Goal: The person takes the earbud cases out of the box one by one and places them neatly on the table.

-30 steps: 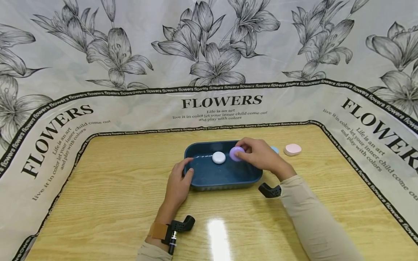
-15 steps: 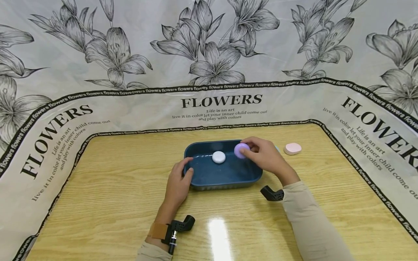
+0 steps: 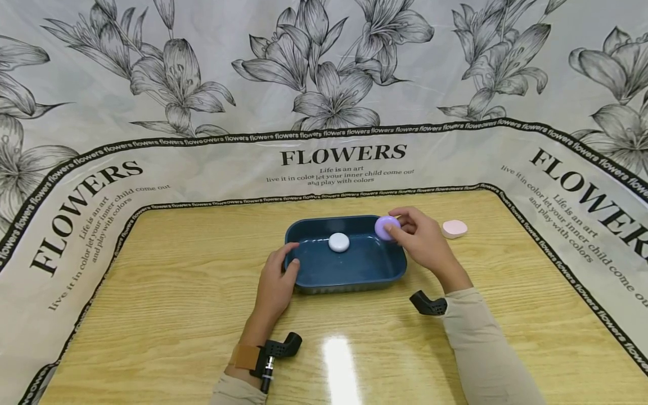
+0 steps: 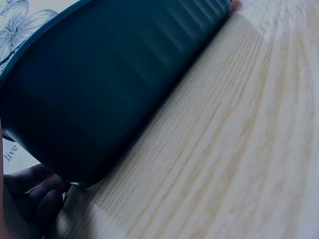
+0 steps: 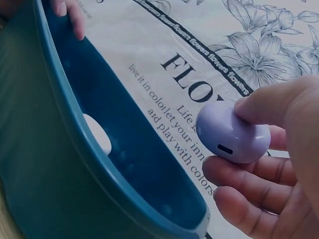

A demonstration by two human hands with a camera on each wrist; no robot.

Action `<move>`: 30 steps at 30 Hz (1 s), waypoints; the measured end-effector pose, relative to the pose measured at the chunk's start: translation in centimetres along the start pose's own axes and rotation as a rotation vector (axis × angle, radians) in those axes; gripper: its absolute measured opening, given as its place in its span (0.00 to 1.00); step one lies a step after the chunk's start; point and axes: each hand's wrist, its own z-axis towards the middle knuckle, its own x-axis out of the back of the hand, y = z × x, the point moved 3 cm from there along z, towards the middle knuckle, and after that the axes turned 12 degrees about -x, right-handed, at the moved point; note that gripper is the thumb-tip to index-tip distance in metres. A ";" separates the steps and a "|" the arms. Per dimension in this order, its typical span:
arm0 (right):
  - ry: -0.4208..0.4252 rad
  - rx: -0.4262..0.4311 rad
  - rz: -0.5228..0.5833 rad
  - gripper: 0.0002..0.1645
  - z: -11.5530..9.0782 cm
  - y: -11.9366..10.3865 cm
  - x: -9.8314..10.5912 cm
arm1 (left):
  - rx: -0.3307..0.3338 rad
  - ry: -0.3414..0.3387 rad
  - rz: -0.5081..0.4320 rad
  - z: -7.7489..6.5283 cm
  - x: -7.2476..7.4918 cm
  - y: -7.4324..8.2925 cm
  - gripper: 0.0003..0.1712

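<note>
A dark blue rectangular dish (image 3: 349, 271) stands on the wooden table. My left hand (image 3: 274, 282) grips its left end, with fingertips over the rim and other fingers curled against the outer wall in the left wrist view. Between thumb and fingers, my right hand (image 3: 426, 241) pinches a glossy purple rounded earbud case (image 5: 232, 132) that has a small dark slot on one side. The case is raised over the dish's back right corner in the head view. Inside the dish lies a white rounded case (image 3: 338, 242), partly hidden by the rim in the right wrist view.
A pale pink rounded piece (image 3: 455, 228) lies on the table (image 3: 167, 292) to the right of my right hand. Behind and at both sides rises a white curtain (image 3: 202, 169) printed with flowers and lettering. Each wrist carries a black camera mount (image 3: 427, 304).
My right hand has moved right and slightly back with the purple earbud case, from over the dish to its right corner. It now hides the light blue thing seen earlier. My left hand stays put.
</note>
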 end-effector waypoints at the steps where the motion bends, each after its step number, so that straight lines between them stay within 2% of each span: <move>1: 0.002 0.001 0.006 0.23 -0.1 0.1 0.1 | 0.000 0.000 0.000 0.0 0.0 0.0 0.21; 17: -0.011 -0.061 0.156 0.26 -0.7 2.1 2.8 | -0.002 0.002 0.007 0.0 0.0 -0.1 0.21; 25: 0.035 -0.089 0.113 0.28 -1.0 2.8 4.0 | -0.002 0.001 0.006 0.0 0.1 0.0 0.21; 30: 0.051 -0.073 0.064 0.27 -1.2 3.3 4.6 | 0.001 -0.002 0.010 0.0 0.1 0.0 0.21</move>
